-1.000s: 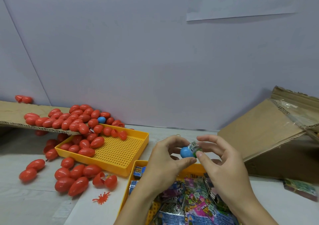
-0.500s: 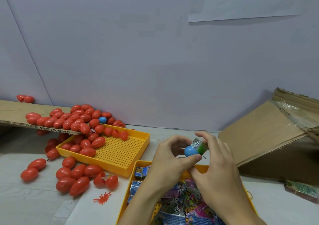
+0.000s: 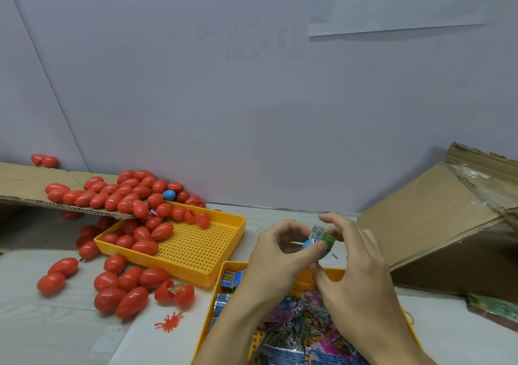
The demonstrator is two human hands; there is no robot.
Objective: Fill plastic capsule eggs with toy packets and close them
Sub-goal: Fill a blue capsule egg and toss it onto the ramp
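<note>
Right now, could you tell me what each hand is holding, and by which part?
The left hand grips the blue capsule egg half by its rounded shell. The right hand pinches the green toy packet by its outer end, at the egg's mouth.

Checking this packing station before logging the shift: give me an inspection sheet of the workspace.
Surface: pale table, crowded.
Job's things: blue capsule egg with a green toy packet at its opening; loose packets in the near yellow tray; red eggs piled on the cardboard sheet, the far perforated tray and the table.
Clutter: open red egg, small red toy, tipped cardboard box.
Grippers: left hand grips the egg; right hand pinches the packet.
Cables: nothing seen.
Surroundings: plain wall, paper sheet.
</note>
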